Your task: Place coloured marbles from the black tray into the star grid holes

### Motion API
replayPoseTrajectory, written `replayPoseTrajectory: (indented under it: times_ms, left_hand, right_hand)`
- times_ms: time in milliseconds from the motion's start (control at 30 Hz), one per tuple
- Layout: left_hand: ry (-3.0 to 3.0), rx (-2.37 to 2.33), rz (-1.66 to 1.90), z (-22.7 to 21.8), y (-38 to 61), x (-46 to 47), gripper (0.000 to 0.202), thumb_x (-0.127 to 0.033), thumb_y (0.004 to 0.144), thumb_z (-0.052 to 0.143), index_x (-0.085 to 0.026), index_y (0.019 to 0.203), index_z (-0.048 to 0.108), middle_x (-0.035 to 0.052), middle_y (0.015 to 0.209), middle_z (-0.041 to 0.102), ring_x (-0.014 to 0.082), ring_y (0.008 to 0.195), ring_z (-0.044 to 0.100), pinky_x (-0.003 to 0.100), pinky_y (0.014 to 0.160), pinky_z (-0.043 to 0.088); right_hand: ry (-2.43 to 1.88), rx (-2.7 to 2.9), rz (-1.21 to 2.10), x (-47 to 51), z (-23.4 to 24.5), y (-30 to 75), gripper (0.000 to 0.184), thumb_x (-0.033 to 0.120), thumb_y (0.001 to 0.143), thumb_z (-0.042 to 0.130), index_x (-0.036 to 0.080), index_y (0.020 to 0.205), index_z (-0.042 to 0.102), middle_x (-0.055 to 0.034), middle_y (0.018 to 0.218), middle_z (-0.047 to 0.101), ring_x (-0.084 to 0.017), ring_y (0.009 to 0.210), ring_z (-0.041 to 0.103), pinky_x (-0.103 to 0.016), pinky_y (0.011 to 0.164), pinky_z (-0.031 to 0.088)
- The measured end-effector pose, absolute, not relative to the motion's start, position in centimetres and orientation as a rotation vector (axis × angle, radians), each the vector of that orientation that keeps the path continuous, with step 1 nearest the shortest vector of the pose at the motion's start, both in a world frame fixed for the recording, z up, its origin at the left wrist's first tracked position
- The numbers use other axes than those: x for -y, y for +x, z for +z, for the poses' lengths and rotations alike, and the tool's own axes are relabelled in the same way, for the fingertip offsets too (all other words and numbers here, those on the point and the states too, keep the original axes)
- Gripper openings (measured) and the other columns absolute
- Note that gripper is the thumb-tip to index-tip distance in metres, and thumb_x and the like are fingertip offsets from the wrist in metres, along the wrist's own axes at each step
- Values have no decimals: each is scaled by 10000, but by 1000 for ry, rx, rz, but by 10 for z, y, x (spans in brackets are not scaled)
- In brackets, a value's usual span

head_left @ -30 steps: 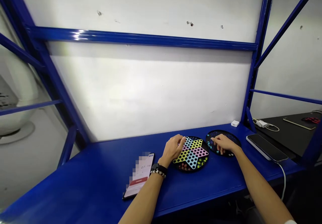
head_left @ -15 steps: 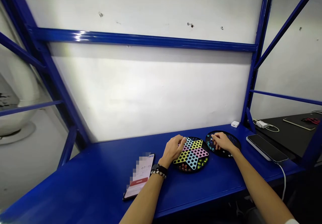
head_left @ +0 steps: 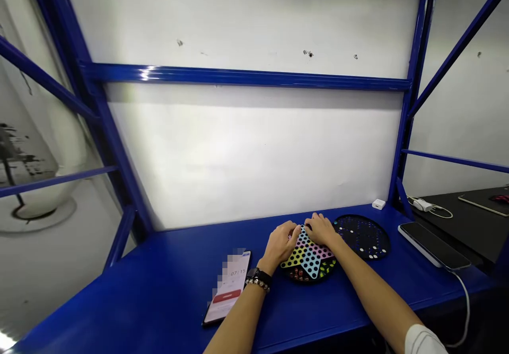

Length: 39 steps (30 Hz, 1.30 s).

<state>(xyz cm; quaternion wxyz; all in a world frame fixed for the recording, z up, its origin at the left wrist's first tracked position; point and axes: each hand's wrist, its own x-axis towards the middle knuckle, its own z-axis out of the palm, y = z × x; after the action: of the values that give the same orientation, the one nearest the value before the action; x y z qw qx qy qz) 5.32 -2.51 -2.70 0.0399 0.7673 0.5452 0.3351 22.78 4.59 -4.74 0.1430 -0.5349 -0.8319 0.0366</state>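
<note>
Beneath our hands lies the Chinese checkers board (head_left: 312, 263), its round black base (head_left: 309, 282) holding red pieces (head_left: 299, 274) and yellow-green pieces (head_left: 327, 266) in the compartments on the side nearest us. Just beyond our right hand (head_left: 320, 231), to its right, a round black tray (head_left: 358, 227) carries white pieces (head_left: 374, 250). Our left hand (head_left: 281, 242) bends over the board's left edge, thumb toward the star; the right arches across its far part, fingers bent. We cannot tell whether either grips anything.

phone screen (head_left: 235, 282) | reads "07:15" | red button (head_left: 227, 296): lettering too small to read
</note>
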Motion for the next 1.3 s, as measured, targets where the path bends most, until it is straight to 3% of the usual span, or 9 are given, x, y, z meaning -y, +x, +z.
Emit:
replayPoseTrajectory:
  times_ms: [233,433,767,1100,1300]
  left_hand:
    - [2377,-1613,984,-28,55,25,482,-466,1020,308,-228,816,674,51,860,704,210,815,644,301,767,458]
    - [2370,-1604,981,-25,54,26,497,-459,1015,286,-229,780,659,48,832,692,207,783,627,301,760,448]
    - [2383,-1562,993,-27,53,26,509,-456,1022,277,-225,789,666,48,834,705,209,787,644,298,752,453]
    - [2373,-1533,1008,-25,53,28,525,-470,1021,260,-228,785,662,50,837,705,217,795,640,310,752,451]
    - [2380,-1510,1037,-26,52,27,536,-480,1027,260,-227,786,666,49,820,700,215,771,640,310,746,457]
  right_hand:
    - [-1582,2417,122,-54,-57,233,339,380,1019,362,252,1110,662,-104,1103,598,-248,1010,590,-333,813,417]
    - [-1504,2503,61,-63,-50,231,350,383,1012,386,250,981,708,-77,1120,604,-184,858,639,-281,742,415]
    - [-1575,2556,92,-55,-53,233,499,451,1027,285,269,1074,748,-109,1134,699,-255,971,689,-353,850,469]
    - [-1628,2523,195,-44,-44,231,577,478,1007,311,170,968,798,-176,1073,759,-297,980,713,-343,816,496]
    - [-1684,2414,197,-43,-49,231,560,468,1003,336,173,915,804,-180,1042,768,-288,969,724,-327,814,496]
